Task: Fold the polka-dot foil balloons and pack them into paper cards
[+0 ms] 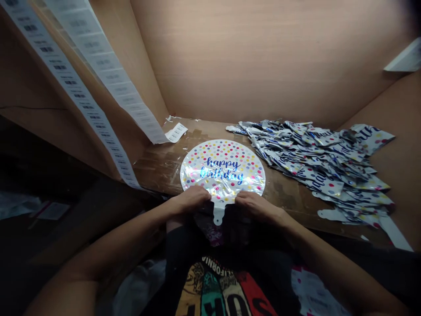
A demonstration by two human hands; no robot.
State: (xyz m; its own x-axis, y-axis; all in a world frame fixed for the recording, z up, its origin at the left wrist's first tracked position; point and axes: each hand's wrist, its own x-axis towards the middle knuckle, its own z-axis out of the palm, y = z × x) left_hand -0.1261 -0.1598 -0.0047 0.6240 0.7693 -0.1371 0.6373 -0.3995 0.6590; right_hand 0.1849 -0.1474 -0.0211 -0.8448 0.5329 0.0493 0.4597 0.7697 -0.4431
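Observation:
A flat, round foil balloon (pixel 222 162) lies spread out in front of me, white with coloured dots and "happy birthday" in blue script. Its tail tab points toward my body. My left hand (pixel 196 196) pinches the near edge to the left of the tab. On the other side of the tab, my right hand (pixel 249 201) grips the same edge with its fingers closed. Light creases run across the foil between both hands.
Folded foil balloons (pixel 322 162) form a heap on the right of the taped cardboard surface (pixel 158 171). Barcode label strips (pixel 112 79) hang at the left, and a small label piece (pixel 177 131) lies by the back corner. Tall board walls (pixel 246 57) enclose the back and sides.

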